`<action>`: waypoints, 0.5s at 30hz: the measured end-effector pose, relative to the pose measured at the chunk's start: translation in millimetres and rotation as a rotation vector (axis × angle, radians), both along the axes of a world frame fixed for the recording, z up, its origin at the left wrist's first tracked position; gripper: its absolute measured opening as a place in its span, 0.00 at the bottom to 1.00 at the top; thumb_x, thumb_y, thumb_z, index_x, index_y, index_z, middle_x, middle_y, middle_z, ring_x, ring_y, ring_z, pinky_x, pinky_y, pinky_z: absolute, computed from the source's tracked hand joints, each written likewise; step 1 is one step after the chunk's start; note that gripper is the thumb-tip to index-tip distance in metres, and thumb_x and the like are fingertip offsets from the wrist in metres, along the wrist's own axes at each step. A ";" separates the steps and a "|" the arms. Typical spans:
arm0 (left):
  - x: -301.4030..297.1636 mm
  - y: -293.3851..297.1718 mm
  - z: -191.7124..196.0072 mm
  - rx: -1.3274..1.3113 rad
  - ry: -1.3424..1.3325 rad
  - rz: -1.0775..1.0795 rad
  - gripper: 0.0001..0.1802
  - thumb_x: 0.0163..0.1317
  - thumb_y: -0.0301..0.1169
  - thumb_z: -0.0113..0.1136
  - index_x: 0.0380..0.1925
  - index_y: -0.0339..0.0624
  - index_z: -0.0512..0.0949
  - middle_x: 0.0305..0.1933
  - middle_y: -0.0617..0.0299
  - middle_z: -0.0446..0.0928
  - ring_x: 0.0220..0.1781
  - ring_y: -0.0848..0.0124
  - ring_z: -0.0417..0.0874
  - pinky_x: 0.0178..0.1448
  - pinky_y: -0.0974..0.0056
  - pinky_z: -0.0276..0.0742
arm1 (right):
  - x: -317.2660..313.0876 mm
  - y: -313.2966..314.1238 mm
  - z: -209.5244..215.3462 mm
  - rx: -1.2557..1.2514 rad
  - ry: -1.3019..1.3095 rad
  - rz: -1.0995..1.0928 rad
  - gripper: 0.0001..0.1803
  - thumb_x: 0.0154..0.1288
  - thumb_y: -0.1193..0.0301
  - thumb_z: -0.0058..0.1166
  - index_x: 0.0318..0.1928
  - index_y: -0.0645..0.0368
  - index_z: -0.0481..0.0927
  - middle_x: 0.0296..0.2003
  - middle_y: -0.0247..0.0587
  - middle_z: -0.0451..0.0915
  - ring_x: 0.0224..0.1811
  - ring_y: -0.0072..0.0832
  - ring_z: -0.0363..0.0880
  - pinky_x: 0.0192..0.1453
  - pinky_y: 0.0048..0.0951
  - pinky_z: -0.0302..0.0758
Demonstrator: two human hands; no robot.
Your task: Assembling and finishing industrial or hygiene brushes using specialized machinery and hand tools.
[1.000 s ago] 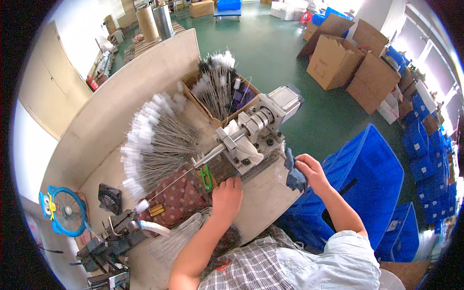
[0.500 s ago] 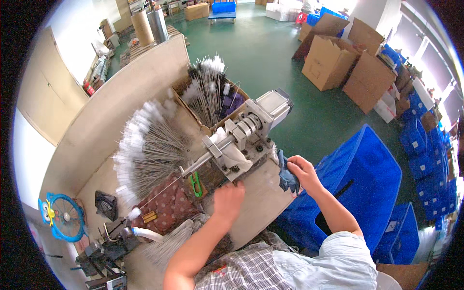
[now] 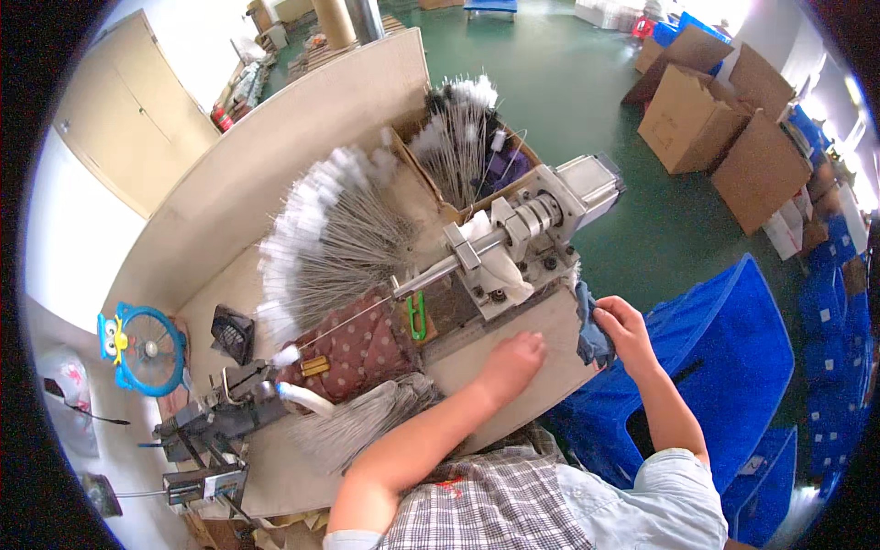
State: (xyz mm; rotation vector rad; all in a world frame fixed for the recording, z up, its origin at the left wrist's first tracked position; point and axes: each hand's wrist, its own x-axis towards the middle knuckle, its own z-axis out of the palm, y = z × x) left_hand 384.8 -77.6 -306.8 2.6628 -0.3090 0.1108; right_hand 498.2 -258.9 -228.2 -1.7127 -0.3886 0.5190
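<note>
My right hand (image 3: 627, 335) grips a crumpled blue-grey cloth (image 3: 594, 332) at the table's right edge, beside the machine's base. Over the tabletop, just in front of the motor-driven machine (image 3: 500, 247), my left hand (image 3: 513, 362) is curled closed; its fingertips are turned from view, so whatever they hold, if anything, is hidden. From the machine's shaft a thin wire brush (image 3: 339, 328) stretches left, its white bristle tip (image 3: 287, 356) near a black clamp stand (image 3: 215, 412). A green clip-like tool (image 3: 417, 316) lies beside the shaft.
Many white-tipped wire brushes (image 3: 321, 229) fan across the table, and a cardboard box (image 3: 417, 165) holds more. Bare wires (image 3: 376, 422) lie near a dotted maroon cushion (image 3: 357, 353). A blue fan (image 3: 147, 348) stands left; a large blue bin (image 3: 706, 357) is at right.
The view has swung left, so the scene sits further right. My left hand has drawn slightly away from the machine's base toward the right hand, which still holds the cloth.
</note>
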 end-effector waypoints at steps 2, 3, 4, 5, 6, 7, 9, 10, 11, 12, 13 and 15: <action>-28.9 14.2 16.9 0.090 0.073 0.008 0.12 0.57 0.29 0.51 0.42 0.41 0.74 0.51 0.54 0.74 0.51 0.56 0.75 0.50 0.56 0.76 | 0.9 -0.8 -2.8 0.018 0.040 0.002 0.08 0.65 0.74 0.51 0.41 0.66 0.75 0.31 0.29 0.76 0.34 0.13 0.71 0.38 0.16 0.69; -44.2 24.3 25.3 0.180 0.142 0.017 0.11 0.56 0.28 0.50 0.40 0.41 0.74 0.49 0.55 0.75 0.50 0.56 0.76 0.49 0.57 0.77 | 0.2 1.3 -7.3 -0.024 -0.015 0.015 0.08 0.64 0.73 0.52 0.41 0.65 0.76 0.29 0.30 0.76 0.32 0.14 0.71 0.36 0.18 0.69; -55.9 32.5 29.0 0.176 0.152 0.020 0.11 0.56 0.28 0.50 0.40 0.41 0.74 0.49 0.55 0.75 0.50 0.56 0.76 0.49 0.57 0.77 | -2.5 4.4 -11.2 -0.026 -0.005 0.020 0.08 0.64 0.73 0.52 0.41 0.65 0.76 0.29 0.30 0.76 0.32 0.14 0.71 0.36 0.18 0.69; -65.7 40.6 31.8 0.152 0.110 0.100 0.08 0.53 0.26 0.51 0.34 0.38 0.75 0.42 0.54 0.75 0.46 0.57 0.77 0.46 0.58 0.77 | -5.8 9.6 -14.2 -0.085 -0.116 0.072 0.08 0.64 0.73 0.52 0.41 0.64 0.76 0.28 0.32 0.76 0.31 0.14 0.71 0.35 0.18 0.69; -77.0 46.8 34.8 0.127 0.069 0.189 0.06 0.50 0.24 0.52 0.27 0.36 0.76 0.36 0.54 0.76 0.42 0.58 0.78 0.43 0.59 0.78 | -11.7 15.5 -15.2 -0.143 -0.229 0.134 0.08 0.63 0.72 0.53 0.41 0.63 0.76 0.27 0.33 0.76 0.30 0.14 0.70 0.34 0.19 0.69; -83.7 54.5 38.4 0.125 0.073 0.201 0.06 0.50 0.24 0.52 0.27 0.36 0.76 0.36 0.54 0.76 0.42 0.58 0.78 0.43 0.59 0.78 | -17.2 23.8 -12.9 -0.158 -0.309 0.172 0.10 0.61 0.71 0.55 0.41 0.62 0.77 0.27 0.40 0.78 0.28 0.20 0.74 0.33 0.23 0.71; -92.3 68.1 45.0 -0.277 -0.066 0.309 0.10 0.48 0.23 0.55 0.33 0.37 0.79 0.37 0.53 0.80 0.40 0.59 0.80 0.43 0.61 0.78 | -28.4 35.0 -20.9 -0.304 -0.530 0.285 0.11 0.60 0.66 0.54 0.40 0.57 0.78 0.32 0.45 0.80 0.32 0.38 0.79 0.35 0.33 0.74; -96.5 69.4 52.4 -0.276 -0.068 0.315 0.10 0.48 0.23 0.55 0.33 0.37 0.79 0.37 0.53 0.80 0.40 0.59 0.80 0.43 0.61 0.78 | -35.9 41.0 -30.3 -0.370 -0.627 0.338 0.11 0.59 0.64 0.54 0.40 0.55 0.78 0.33 0.45 0.80 0.34 0.43 0.79 0.36 0.37 0.75; -101.6 69.0 63.9 -0.462 -0.014 0.456 0.10 0.48 0.23 0.57 0.33 0.37 0.80 0.36 0.54 0.81 0.37 0.62 0.81 0.42 0.63 0.77 | -44.6 47.4 -37.2 -0.391 -0.673 0.379 0.11 0.60 0.63 0.53 0.39 0.53 0.78 0.33 0.44 0.79 0.34 0.44 0.79 0.35 0.39 0.75; -108.1 69.7 72.4 -0.650 0.039 0.598 0.11 0.47 0.22 0.58 0.33 0.37 0.81 0.35 0.55 0.82 0.34 0.65 0.82 0.41 0.65 0.77 | -55.0 55.5 -38.4 -0.411 -0.720 0.423 0.11 0.60 0.62 0.53 0.39 0.52 0.77 0.33 0.43 0.79 0.34 0.44 0.79 0.35 0.41 0.76; -114.6 73.1 75.9 -0.867 0.163 0.705 0.12 0.50 0.22 0.61 0.37 0.35 0.81 0.37 0.57 0.82 0.34 0.70 0.81 0.40 0.68 0.77 | -65.4 60.0 -34.2 -0.451 -0.754 0.469 0.11 0.60 0.62 0.53 0.40 0.51 0.77 0.31 0.42 0.78 0.33 0.44 0.79 0.34 0.42 0.76; -133.1 80.3 75.9 -1.141 0.156 0.804 0.11 0.50 0.21 0.62 0.35 0.33 0.81 0.38 0.57 0.81 0.35 0.71 0.81 0.41 0.69 0.77 | -79.2 67.8 -32.8 -0.425 -0.774 0.517 0.10 0.60 0.62 0.52 0.40 0.52 0.77 0.30 0.42 0.77 0.32 0.43 0.79 0.34 0.42 0.76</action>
